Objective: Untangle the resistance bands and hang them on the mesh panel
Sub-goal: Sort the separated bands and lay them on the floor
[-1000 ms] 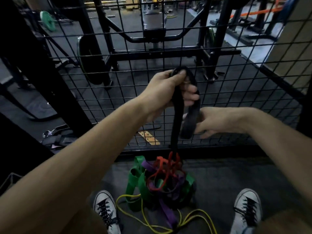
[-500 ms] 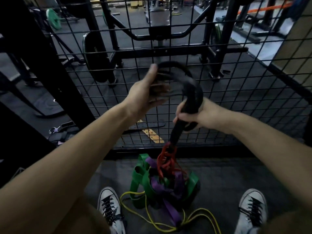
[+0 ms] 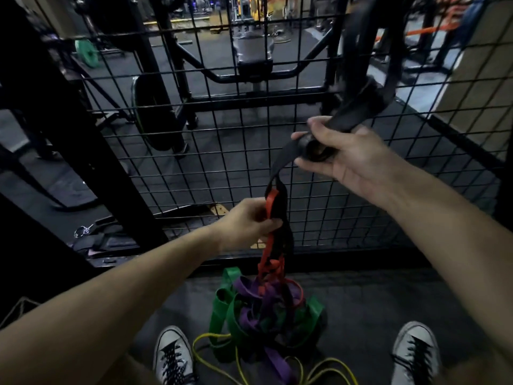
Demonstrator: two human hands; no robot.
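My right hand grips a wide black resistance band and holds it up in front of the black mesh panel; the band's upper loop swings blurred at the top right. Lower down, my left hand pinches the red band where it wraps round the black one. Both bands run down into a tangled heap on the floor: a green band, a purple band, and a thin yellow band.
My two white sneakers stand either side of the heap on grey floor. Behind the mesh are a dark weight rack, a weight plate and a green plate. A thick black post stands at the left.
My right hand has lifted the black band higher and to the right. My left hand let go of its top loop, dropped down and took hold of the red band.
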